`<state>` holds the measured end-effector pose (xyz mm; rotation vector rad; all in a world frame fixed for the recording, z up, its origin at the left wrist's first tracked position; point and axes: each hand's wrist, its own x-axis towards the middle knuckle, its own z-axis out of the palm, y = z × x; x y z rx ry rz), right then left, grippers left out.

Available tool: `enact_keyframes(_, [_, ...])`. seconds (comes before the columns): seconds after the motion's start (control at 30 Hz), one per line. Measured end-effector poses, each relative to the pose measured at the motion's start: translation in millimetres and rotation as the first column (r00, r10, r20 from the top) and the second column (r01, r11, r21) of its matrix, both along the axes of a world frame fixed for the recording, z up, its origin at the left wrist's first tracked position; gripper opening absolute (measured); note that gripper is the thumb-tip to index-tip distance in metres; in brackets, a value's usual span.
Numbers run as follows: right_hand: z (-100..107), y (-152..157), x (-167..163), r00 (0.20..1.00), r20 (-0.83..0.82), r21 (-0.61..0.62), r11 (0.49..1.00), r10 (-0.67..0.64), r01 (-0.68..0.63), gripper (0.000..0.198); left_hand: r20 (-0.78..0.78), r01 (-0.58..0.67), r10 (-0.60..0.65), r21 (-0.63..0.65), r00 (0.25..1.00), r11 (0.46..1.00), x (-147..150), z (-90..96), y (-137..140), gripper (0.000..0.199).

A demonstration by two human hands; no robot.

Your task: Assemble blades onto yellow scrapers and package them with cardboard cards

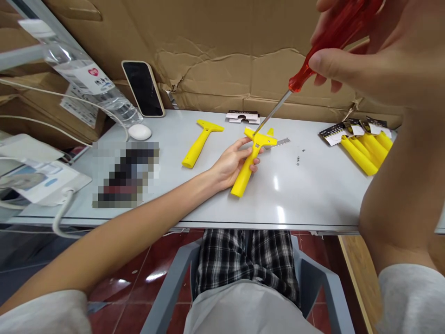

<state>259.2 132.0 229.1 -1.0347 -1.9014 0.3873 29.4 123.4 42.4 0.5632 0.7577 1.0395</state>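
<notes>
Yellow scraper sits over the middle of the table. Left hand has fingers clamped round its handle. Right hand has fingers wrapped on the red screwdriver, tip at the scraper's head. Blade sticks out beside; can't tell if fixed. Looks part done. Loose screws nearby. Second scraper, no blade visible, probably still to do. Carded yellow handles at right look finished.

clear bottle | phone beside bottle | brown cardboard behind | grey chair
</notes>
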Motion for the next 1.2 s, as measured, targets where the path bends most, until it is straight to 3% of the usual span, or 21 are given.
enact_keyframes(0.07, [1.5, 3.3, 4.9, 0.962, 0.266, 0.106, 0.99, 0.058, -0.089, 0.044, -0.003, 0.0, 0.0, 0.004, 1.0, 1.0, -0.9, -1.1, 0.6, 0.034])
enact_keyframes(0.1, [2.8, 4.2, 5.9, 0.932, 0.361, 0.156, 0.984, 0.022, -0.083, 0.041, -0.003, -0.001, 0.001, 0.005, 1.0, 1.0, -1.3, -1.7, 0.9, 0.034])
enact_keyframes(0.23, [7.6, -1.2, -2.7, 0.861, 0.474, 0.235, 0.969, -0.186, 0.08, 0.028, 0.011, 0.002, -0.002, -0.004, 1.0, 1.0, -3.1, -4.0, 2.2, 0.04])
enact_keyframes(0.43, [6.3, -8.4, -15.6, 0.823, 0.467, 0.257, 0.941, -0.322, 0.222, 0.041, 0.014, -0.004, 0.004, -0.003, 1.0, 1.0, -2.3, -4.5, 1.6, 0.041])
enact_keyframes(0.57, [6.3, -5.7, -8.5, 0.833, 0.49, 0.3, 0.947, -0.255, 0.114, 0.024, -0.002, -0.013, 0.013, -0.009, 1.0, 1.0, -1.3, -3.3, 0.9, 0.038])
enact_keyframes(0.7, [6.0, 0.3, 1.2, 0.847, 0.512, 0.266, 0.964, -0.14, -0.002, 0.061, 0.007, -0.017, 0.017, -0.008, 1.0, 1.0, -2.1, -4.1, 1.3, 0.043])
enact_keyframes(0.83, [3.9, 5.0, 3.7, 0.912, 0.408, 0.238, 0.969, -0.043, -0.06, 0.045, -0.001, -0.008, 0.008, 0.004, 1.0, 1.0, -2.8, -4.4, 1.2, 0.043])
enact_keyframes(1.0, [7.8, -5.1, -6.6, 0.844, 0.473, 0.244, 0.958, -0.252, 0.15, 0.04, -0.01, -0.014, 0.014, 0.001, 1.0, 1.0, -2.0, -1.9, 0.3, 0.042])
enact_keyframes(1.13, [9.2, -6.6, -7.0, 0.864, 0.475, 0.26, 0.965, -0.164, 0.04, 0.035, -0.012, -0.016, 0.016, -0.012, 1.0, 1.0, -1.5, -0.8, -0.1, 0.041])
enact_keyframes(1.2, [7.6, -3.1, -4.3, 0.879, 0.459, 0.239, 0.971, -0.127, 0.016, 0.042, -0.006, -0.018, 0.018, -0.011, 1.0, 1.0, -1.7, -1.6, 0.1, 0.042])
